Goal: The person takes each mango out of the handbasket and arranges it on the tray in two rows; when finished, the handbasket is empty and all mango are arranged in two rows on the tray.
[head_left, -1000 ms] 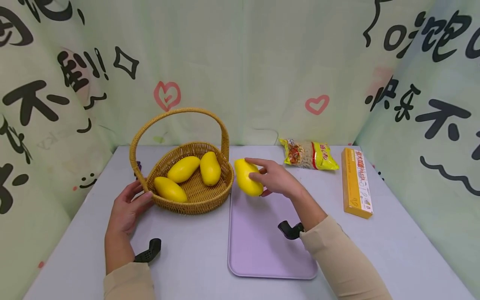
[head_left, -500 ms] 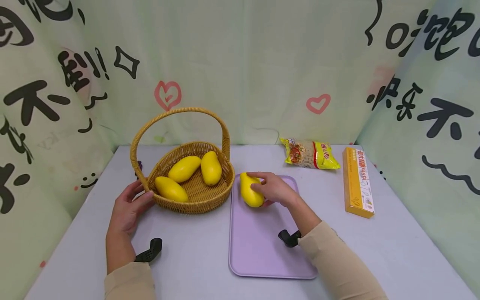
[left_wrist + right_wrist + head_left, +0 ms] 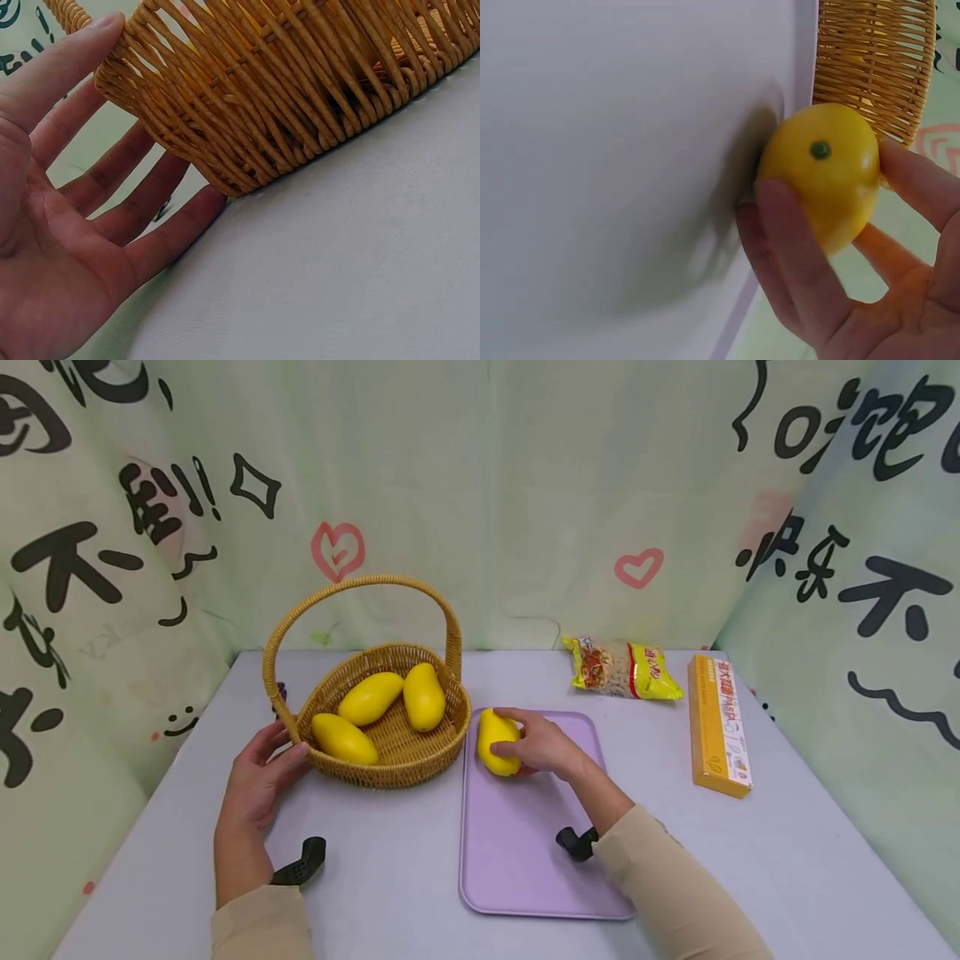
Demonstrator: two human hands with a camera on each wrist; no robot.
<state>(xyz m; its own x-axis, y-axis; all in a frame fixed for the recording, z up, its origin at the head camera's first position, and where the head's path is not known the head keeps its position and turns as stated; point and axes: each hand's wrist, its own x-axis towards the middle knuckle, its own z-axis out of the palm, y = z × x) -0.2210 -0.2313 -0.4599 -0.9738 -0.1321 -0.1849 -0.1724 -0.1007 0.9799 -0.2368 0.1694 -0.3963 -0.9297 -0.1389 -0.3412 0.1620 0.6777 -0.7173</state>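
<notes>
fingers: r hand point(image 3: 543, 743) clamped on ylw fruit point(image 3: 493, 732), l hand point(image 3: 257, 782) apart, touching basket point(image 3: 393, 774).

The left wrist view crops the tan woven wicker basket point(image 3: 232, 120); a dark purple object point(image 3: 282, 691) beside its handle is too small to identify.

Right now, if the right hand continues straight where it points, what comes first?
Probably the basket, past the yellow fruit in the right hand; height is unclear, so the tray's rim might come first.
</notes>
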